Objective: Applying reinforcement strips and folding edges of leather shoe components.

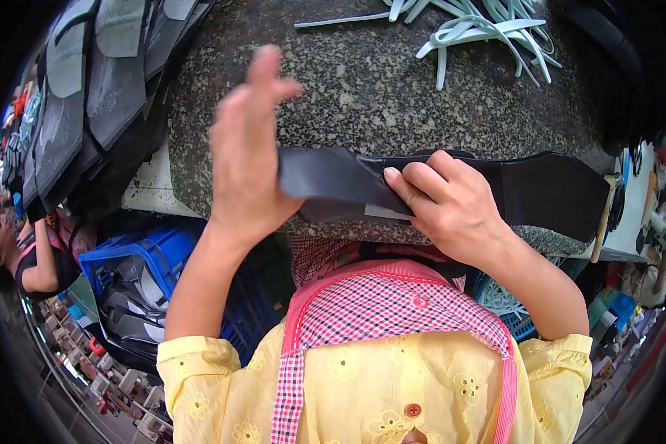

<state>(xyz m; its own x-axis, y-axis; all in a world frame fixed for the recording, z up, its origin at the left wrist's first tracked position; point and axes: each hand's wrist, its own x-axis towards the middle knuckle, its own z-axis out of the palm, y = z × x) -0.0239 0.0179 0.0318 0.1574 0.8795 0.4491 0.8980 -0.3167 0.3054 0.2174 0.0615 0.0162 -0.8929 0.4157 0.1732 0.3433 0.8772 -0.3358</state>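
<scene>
A long black leather-like piece (555,189), folded and seamed like a shoe or boot upper, lies crosswise along the near edge of a speckled stone worktop (333,96). My right hand (451,203) grips its middle, thumb and fingers pressed together on the upper edge. The left end of the piece curves up against the palm side of my left hand (248,155). That hand is upright with its fingers stretched out, slightly smeared by motion. A pale patch shows on the underside of the piece beside my right fingers.
Pale blue-white strips (488,33) lie heaped at the far side. Stacked dark grey pieces (81,96) hang over the left edge. Below them, a blue crate (177,248) holds more grey pieces. A blue basket (518,323) sits low right. Another person's arm (41,259) shows far left.
</scene>
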